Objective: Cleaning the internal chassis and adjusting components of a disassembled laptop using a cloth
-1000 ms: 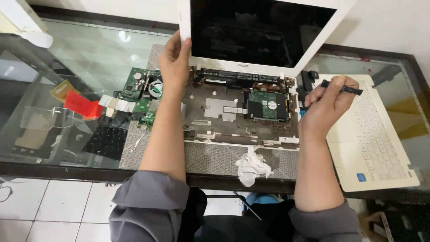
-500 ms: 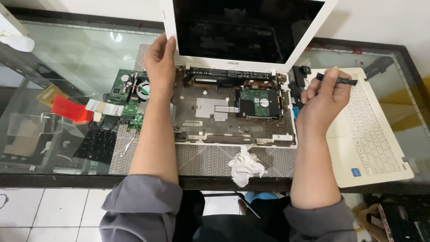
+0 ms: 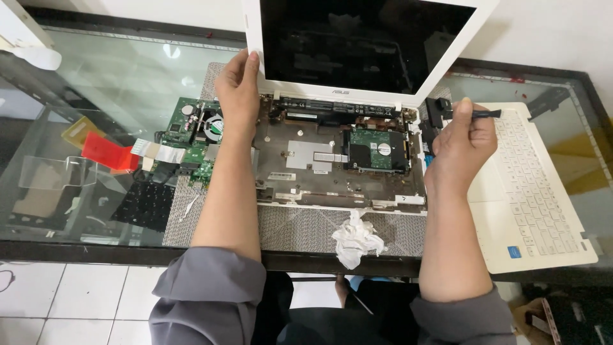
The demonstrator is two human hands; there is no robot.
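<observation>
Nearest me on the bench [image 3: 115, 76]: one crumpled tissue [image 3: 356, 237]. Both forearms reach straight out. The right hand [image 3: 463, 144] has fingers clamped on one black brush [image 3: 477, 114], beside the detached keyboard cover [image 3: 533, 191]. Left hand [image 3: 237, 96] grips the screen's edge on the one opened laptop [image 3: 338, 153], one green board [image 3: 195, 137] beside it.

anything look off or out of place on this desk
A crumpled white tissue lies against the front edge of the opened laptop base. The removed keyboard cover sits askew at the right, its corner overhanging the glass table.
</observation>
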